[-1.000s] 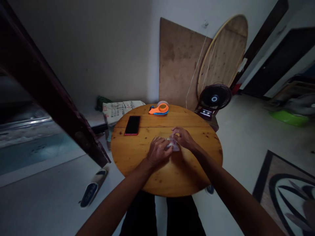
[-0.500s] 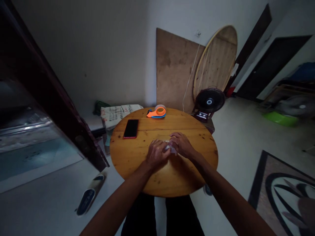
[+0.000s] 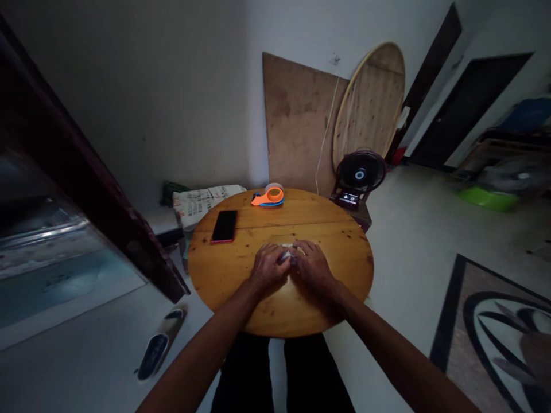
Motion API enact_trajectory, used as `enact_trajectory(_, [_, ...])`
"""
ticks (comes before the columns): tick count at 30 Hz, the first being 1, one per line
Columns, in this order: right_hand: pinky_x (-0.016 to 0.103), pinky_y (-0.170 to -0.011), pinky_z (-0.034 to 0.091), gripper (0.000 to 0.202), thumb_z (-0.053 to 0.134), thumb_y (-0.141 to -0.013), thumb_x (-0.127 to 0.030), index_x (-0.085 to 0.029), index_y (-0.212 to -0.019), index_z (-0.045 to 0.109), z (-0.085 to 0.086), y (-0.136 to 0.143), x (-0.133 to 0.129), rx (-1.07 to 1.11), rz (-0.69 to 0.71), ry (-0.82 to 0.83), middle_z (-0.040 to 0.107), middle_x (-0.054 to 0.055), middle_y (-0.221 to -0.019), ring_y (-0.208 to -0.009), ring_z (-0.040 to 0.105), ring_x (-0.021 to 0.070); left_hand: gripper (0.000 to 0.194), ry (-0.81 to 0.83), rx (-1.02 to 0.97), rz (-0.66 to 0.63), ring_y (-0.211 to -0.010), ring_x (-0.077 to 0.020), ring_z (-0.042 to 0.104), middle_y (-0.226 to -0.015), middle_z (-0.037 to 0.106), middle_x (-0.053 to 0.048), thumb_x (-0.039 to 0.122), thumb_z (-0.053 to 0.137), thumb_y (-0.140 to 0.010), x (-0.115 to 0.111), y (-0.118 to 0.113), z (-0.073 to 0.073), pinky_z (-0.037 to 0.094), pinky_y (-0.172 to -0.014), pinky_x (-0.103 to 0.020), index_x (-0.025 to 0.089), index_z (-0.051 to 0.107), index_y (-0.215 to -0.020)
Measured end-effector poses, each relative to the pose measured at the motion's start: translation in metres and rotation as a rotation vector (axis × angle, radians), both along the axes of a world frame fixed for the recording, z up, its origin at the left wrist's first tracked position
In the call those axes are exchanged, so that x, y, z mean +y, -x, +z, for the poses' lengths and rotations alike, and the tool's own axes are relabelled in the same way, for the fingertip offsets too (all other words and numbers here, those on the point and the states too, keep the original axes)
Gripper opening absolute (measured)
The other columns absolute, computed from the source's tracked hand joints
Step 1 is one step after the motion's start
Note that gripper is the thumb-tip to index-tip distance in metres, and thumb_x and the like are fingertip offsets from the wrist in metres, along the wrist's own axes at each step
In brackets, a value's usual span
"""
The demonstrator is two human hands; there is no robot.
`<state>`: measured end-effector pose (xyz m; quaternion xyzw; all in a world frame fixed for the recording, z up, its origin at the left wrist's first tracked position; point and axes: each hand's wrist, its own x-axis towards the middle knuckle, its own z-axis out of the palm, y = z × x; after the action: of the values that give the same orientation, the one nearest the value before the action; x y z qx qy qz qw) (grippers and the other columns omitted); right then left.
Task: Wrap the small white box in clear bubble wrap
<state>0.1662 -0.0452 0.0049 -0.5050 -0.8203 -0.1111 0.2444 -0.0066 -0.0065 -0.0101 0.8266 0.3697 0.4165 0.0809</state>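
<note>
Over the middle of the round wooden table (image 3: 241,310), both hands close in on a small, whitish, partly see-through piece (image 3: 287,251) that looks like crumpled plastic. Its exact kind is hidden by the fingers. My left hand (image 3: 270,266) has its fingers curled around the left side of the piece. From the right, my right hand (image 3: 313,265) presses its bent fingers and thumb onto it. Beyond them, near the far edge, lies an orange and blue tape dispenser (image 3: 271,196). A black phone with a red rim (image 3: 224,226) rests to the left.
A black fan (image 3: 360,172) stands behind the table's right side. Bags with printed writing (image 3: 200,202) sit at the back left. A dark door frame (image 3: 142,246) rises on the left, with a shoe (image 3: 159,347) on the floor. Boards (image 3: 301,120) lean on the wall.
My right hand has moved down and closer to my left hand, covering more of the whitish piece. The whole view has shifted slightly, so surroundings appear further left.
</note>
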Motion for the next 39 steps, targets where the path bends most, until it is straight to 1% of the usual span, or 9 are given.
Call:
enact_trajectory(3, [0.043,-0.094,0.042,0.031,0.049,-0.09,-0.021,-0.019,-0.119,0.061,-0.004,-0.007,0.001,0.047,0.0,-0.006,0.058,0.013,-0.127,-0.115,0.05,0.0266,0.013,-0.005,0.0,-0.011,-0.077,-0.0192,0.057,-0.077,0.066,-0.004,0.027,0.06,-0.081,0.001,0.0,-0.001,0.043,-0.077,-0.032,0.021,0.069,-0.088])
enact_trajectory(7, [0.045,-0.097,0.039,0.036,0.047,-0.091,-0.025,-0.02,-0.126,0.057,-0.002,-0.013,0.003,-0.012,0.022,-0.013,0.046,0.015,-0.141,-0.126,0.042,0.0294,0.013,0.004,0.001,-0.024,-0.078,-0.019,0.057,-0.078,0.066,-0.004,0.028,0.06,-0.082,0.002,-0.001,-0.003,0.043,-0.077,-0.031,0.022,0.068,-0.089])
enact_trajectory(10, [0.046,-0.097,0.037,0.033,0.046,-0.091,-0.023,-0.019,-0.12,0.061,-0.002,-0.011,0.005,-0.034,0.041,-0.015,0.049,0.015,-0.138,-0.128,0.04,0.0299,0.012,0.01,-0.001,-0.016,-0.077,-0.0186,0.057,-0.077,0.065,-0.004,0.027,0.059,-0.081,0.003,-0.001,-0.004,0.043,-0.077,-0.031,0.022,0.068,-0.088])
enact_trajectory(13, [0.045,-0.098,0.037,0.035,0.045,-0.091,-0.021,-0.019,-0.122,0.06,-0.005,-0.009,0.005,-0.002,0.042,-0.005,0.053,0.015,-0.135,-0.129,0.041,0.0289,0.012,0.01,-0.007,-0.013,-0.076,-0.0182,0.057,-0.076,0.065,-0.003,0.027,0.06,-0.08,0.004,-0.001,-0.004,0.043,-0.077,-0.031,0.021,0.067,-0.088])
enact_trajectory(19, [0.046,-0.099,0.035,0.039,0.045,-0.091,-0.025,-0.019,-0.128,0.056,-0.01,-0.008,0.001,0.025,0.011,0.001,0.045,0.015,-0.144,-0.13,0.039,0.0302,0.013,0.02,0.005,-0.019,-0.075,-0.018,0.057,-0.076,0.065,-0.003,0.026,0.061,-0.08,0.003,0.0,-0.003,0.043,-0.075,-0.03,0.02,0.067,-0.089])
enact_trajectory(24, [0.045,-0.101,0.034,0.04,0.045,-0.091,-0.026,-0.016,-0.128,0.055,-0.008,-0.004,0.003,0.02,0.019,0.044,0.049,0.016,-0.139,-0.13,0.039,0.0296,0.014,0.014,0.015,-0.036,-0.076,-0.0176,0.057,-0.077,0.066,-0.003,0.025,0.061,-0.08,0.001,0.001,0.001,0.043,-0.076,-0.03,0.019,0.067,-0.091])
enact_trajectory(30, [0.044,-0.102,0.034,0.044,0.045,-0.092,-0.03,-0.012,-0.131,0.052,-0.01,-0.007,0.001,0.043,0.003,0.019,0.044,0.018,-0.143,-0.128,0.041,0.029,0.019,0.018,-0.015,-0.051,-0.078,-0.017,0.058,-0.08,0.068,-0.003,0.02,0.062,-0.077,-0.001,0.002,0.002,0.045,-0.078,-0.03,0.018,0.068,-0.096])
enact_trajectory(36, [0.044,-0.098,0.035,0.041,0.049,-0.089,-0.027,-0.016,-0.128,0.055,-0.01,-0.008,0.002,0.017,0.03,0.025,0.048,0.017,-0.14,-0.126,0.043,0.0301,0.022,0.004,-0.027,-0.064,-0.074,-0.0163,0.058,-0.076,0.065,-0.003,0.019,0.061,-0.078,0.0,0.005,0.003,0.046,-0.074,-0.029,0.018,0.069,-0.098])
enact_trajectory(39, [0.043,-0.098,0.035,0.04,0.05,-0.088,-0.025,-0.016,-0.127,0.056,-0.01,-0.007,0.003,0.023,0.043,0.024,0.05,0.016,-0.138,-0.125,0.043,0.0297,0.016,-0.012,-0.094,-0.056,-0.069,-0.0152,0.056,-0.07,0.062,-0.002,0.019,0.06,-0.079,0.003,0.007,0.002,0.046,-0.07,-0.028,0.018,0.071,-0.091])
